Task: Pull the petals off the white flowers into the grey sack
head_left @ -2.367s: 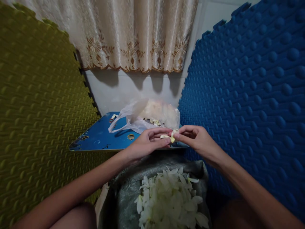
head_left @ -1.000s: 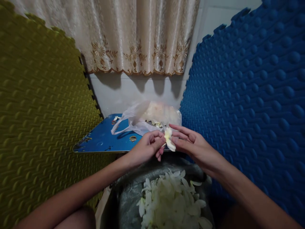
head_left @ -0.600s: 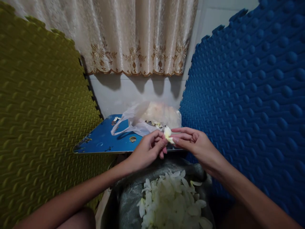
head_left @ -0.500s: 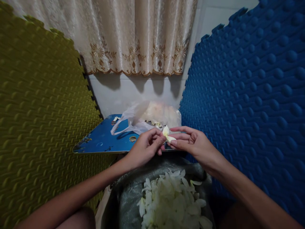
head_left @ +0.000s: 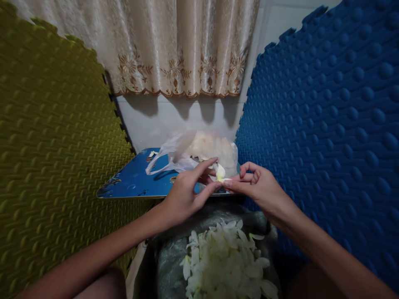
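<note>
In front of me, a small white flower [head_left: 220,172] with a yellowish base is between my two hands. My right hand [head_left: 257,182] pinches it at the base between thumb and fingers, its other fingers curled. My left hand [head_left: 190,187] is at the flower's left side, index finger raised and apart from the thumb; its thumb tip is close to the base, and I cannot tell whether it touches. Below both hands, a heap of loose white petals [head_left: 227,261] lies on a dark grey-green plastic sheet or bag [head_left: 170,265].
A blue board [head_left: 134,178] carries a translucent white plastic bag [head_left: 177,155] with pale contents. Small white scraps [head_left: 152,153] lie at its back left. A yellow foam mat [head_left: 62,137] stands left, a blue foam mat [head_left: 318,120] right. A beige curtain [head_left: 183,45] hangs behind.
My left hand's fingers have spread from a pinch on the flower, the index finger lifting. My right hand's fingers have drawn in from stretched out, and it now pinches the flower's base.
</note>
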`<state>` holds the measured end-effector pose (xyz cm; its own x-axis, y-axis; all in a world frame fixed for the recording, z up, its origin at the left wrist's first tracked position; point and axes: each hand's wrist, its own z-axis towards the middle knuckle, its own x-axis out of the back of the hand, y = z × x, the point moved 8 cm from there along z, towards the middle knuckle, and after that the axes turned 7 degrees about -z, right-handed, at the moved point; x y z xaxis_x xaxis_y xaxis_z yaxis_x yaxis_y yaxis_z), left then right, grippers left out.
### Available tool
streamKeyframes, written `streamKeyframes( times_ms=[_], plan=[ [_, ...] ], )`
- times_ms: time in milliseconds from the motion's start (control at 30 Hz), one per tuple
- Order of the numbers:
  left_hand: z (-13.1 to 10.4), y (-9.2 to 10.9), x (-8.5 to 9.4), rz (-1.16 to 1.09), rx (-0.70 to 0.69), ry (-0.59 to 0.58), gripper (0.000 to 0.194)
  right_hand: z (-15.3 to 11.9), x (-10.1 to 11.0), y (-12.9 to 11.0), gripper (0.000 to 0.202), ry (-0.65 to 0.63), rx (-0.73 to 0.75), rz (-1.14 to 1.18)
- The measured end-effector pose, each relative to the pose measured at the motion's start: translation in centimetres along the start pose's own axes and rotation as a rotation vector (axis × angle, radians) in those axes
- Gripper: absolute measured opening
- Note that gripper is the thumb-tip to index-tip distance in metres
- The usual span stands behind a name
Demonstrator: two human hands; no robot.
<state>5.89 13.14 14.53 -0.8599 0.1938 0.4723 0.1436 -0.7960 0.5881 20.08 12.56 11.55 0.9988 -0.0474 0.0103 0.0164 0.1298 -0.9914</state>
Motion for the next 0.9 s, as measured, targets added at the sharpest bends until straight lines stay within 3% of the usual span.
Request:
streamKeyframes(
  times_ms=[133,300,500,800,900],
  plan=[
    [0.1,0.8,-0.3,0.058,-0.084,-0.046,0.023,-0.2,-0.1,-0.2,0.05,0.018,0.016,-0.012],
    [-0.1,0.8,-0.6,0.072,-0.09,-0.075,0.023,-0.3,0.0,-0.3,0.048,0.059,0.037,-0.05],
    [-0.4,0.5,-2.3,0.111,-0.037,-0.167,0.022,-0.1,0.8,-0.1,0.046,0.142,0.027,-0.061],
    [0.5,-1.8,-1.3,-0.17,0.246,-0.02,0.022,0.5,1.1,-0.1,0.036,-0.071,-0.052,-0.064],
    [0.6,-3.2,-0.5,-0.223,0.317,0.069,0.023,0.7,1.5,-0.3,0.033,-0.071,-0.06,-0.093]
  ],
)
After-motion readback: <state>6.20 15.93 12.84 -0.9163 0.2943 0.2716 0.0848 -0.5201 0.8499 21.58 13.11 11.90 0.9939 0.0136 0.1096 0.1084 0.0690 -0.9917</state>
